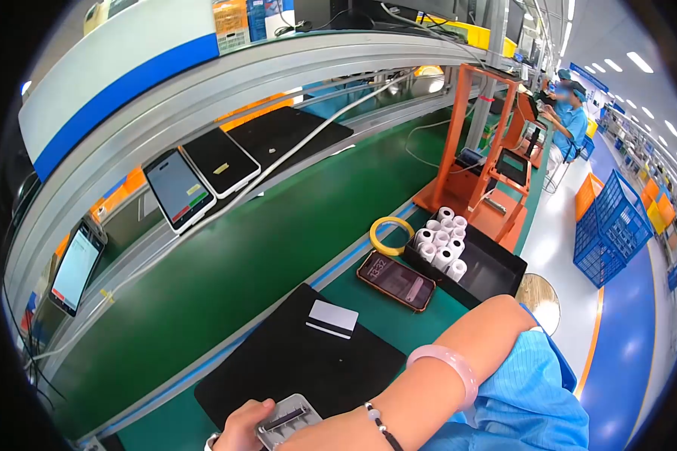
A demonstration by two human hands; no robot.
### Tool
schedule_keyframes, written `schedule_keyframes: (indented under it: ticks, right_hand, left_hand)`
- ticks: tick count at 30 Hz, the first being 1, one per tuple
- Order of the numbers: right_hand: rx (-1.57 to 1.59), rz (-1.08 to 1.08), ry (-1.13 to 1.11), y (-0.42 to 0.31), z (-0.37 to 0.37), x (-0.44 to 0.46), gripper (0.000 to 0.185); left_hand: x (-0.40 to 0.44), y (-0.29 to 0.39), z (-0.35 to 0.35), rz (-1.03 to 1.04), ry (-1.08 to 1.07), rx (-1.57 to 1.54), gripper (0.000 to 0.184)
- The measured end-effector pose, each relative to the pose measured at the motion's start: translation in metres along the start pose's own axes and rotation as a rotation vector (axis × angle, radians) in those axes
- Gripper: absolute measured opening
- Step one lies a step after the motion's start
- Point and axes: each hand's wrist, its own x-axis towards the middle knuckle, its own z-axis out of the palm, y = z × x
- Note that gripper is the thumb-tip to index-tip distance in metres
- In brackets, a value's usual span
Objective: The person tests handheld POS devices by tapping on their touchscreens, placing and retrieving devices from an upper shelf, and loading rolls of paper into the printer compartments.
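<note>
At the bottom edge, a small grey-white plastic device (287, 418) with a dark slot and ridged recesses is between my two hands. My left hand (241, 427) grips its left side, thumb along the edge. My right hand (314, 437) lies over its lower right part; its fingers are mostly cut off by the frame. Beneath them spreads a black mat (267, 361). On the mat, ahead of my hands, lies a white card (332, 319) with a black stripe.
Beyond the mat are a phone (396, 281), a yellow tape roll (390, 236) and a black tray (496, 272) with several white paper rolls (444, 254). An orange stand (453, 143) rises behind. Handheld terminals (179, 189) lie across the green belt (226, 263). A co-worker (572, 124) sits farther off.
</note>
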Motion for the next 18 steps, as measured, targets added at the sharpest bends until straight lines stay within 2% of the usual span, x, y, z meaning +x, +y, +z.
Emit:
schedule_keyframes:
  ticks: [2,6,7,8,10,11,12,14,15,16,17,18]
  right_hand:
    - [0.052,-0.015,0.032,0.008,0.003,0.001,0.032]
    - [0.157,-0.047,0.1,0.023,0.007,0.002,0.032]
    - [0.185,-0.053,0.113,0.026,0.007,0.003,0.032]
    - [0.214,-0.059,0.123,0.029,0.007,0.003,0.032]
    - [0.278,-0.069,0.131,0.034,0.004,0.005,0.032]
    - [0.392,0.066,-0.126,0.033,-0.011,0.005,0.049]
    - [0.395,0.07,-0.136,0.039,-0.01,0.005,0.049]
    - [0.455,-0.013,0.02,0.052,-0.009,-0.001,0.047]
    - [0.437,-0.152,0.315,0.043,-0.011,-0.013,0.03]
    - [0.307,-0.089,0.305,0.038,-0.026,-0.027,0.041]
    - [0.202,-0.1,0.502,0.026,-0.041,-0.043,0.037]
    - [0.014,-0.132,0.689,0.023,-0.054,-0.062,0.04]
  left_hand:
    - [-0.002,0.001,0.007,0.017,-0.06,-0.082,0.018]
    - [0.001,0.005,0.008,0.051,-0.085,0.074,0.024]
    - [0.006,-0.001,-0.002,0.09,-0.179,-0.01,0.026]
    - [0.01,0.0,-0.002,0.091,-0.184,-0.009,0.026]
    - [0.015,-0.003,-0.002,-0.057,-0.128,-0.086,0.027]
    - [0.033,-0.015,-0.032,-0.049,-0.277,-0.056,0.031]
    - [0.033,-0.015,-0.031,-0.051,-0.275,-0.067,0.031]
    - [0.035,-0.01,-0.025,-0.018,-0.198,-0.025,0.035]
    - [0.038,-0.009,-0.023,0.05,-0.273,-0.007,0.041]
    - [0.05,-0.015,-0.036,0.068,-0.169,-0.019,0.041]
    - [0.051,-0.012,-0.036,0.017,-0.132,-0.087,0.042]
    - [0.052,-0.006,-0.034,-0.036,-0.095,-0.155,0.042]
